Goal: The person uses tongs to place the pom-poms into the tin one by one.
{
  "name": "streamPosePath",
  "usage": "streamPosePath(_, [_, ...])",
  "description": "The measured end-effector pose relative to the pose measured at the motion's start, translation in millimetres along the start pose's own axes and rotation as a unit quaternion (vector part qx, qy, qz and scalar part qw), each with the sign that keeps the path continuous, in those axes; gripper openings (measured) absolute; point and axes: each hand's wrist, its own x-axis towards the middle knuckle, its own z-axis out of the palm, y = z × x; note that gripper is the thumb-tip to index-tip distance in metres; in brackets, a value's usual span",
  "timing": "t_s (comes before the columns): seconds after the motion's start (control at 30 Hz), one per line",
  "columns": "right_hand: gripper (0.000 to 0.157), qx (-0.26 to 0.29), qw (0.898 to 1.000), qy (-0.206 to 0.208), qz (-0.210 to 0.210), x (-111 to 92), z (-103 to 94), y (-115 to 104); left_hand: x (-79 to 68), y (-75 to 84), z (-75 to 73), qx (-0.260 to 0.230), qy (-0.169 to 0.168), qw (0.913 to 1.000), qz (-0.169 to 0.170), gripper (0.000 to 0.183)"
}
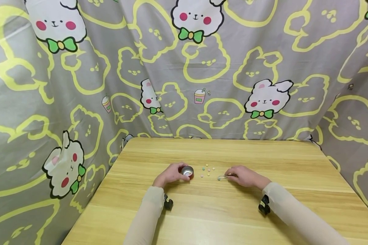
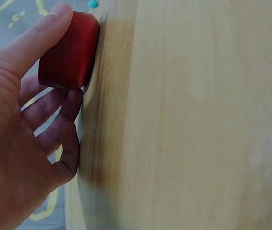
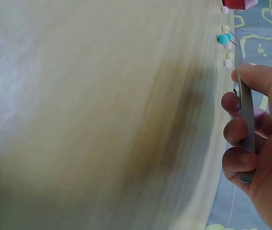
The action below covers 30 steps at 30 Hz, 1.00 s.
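My left hand [image 1: 172, 173] grips a small round red tin [image 2: 71, 50], thumb on one side and fingers round the other. Its open mouth and shiny inside show in the head view, with small pale specks at the bottom. My right hand [image 1: 244, 176] pinches metal tweezers [image 3: 247, 115] between thumb and fingers, their tips pointing left. At those tips is a teal bead [image 3: 223, 39], close over the table. Between the hands, several small pastel beads [image 1: 209, 170] in pink, yellow, white and teal lie scattered, just right of the tin.
Everything is on a light wooden table [image 1: 184, 211]. A grey curtain [image 1: 184, 68] with cartoon rabbits and yellow outlines hangs behind the table's far edge and along both sides. Each wrist wears a small black camera, such as the right one [image 1: 264, 205].
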Motion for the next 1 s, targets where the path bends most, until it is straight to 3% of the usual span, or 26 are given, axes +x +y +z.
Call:
streamPosePath(0.67, [0.016, -0.001, 1.000, 0.000, -0.019, 0.4, 5.3, 7.8, -1.2, 1.5, 0.0, -0.007, 0.000, 1.0000, -0.003, 0.050])
streamPosePath(1.0, [0.017, 0.004, 1.000, -0.005, -0.005, 0.6, 3.6, 3.2, -1.5, 0.5, 0.3, -0.013, 0.002, 0.9999, -0.005, 0.050])
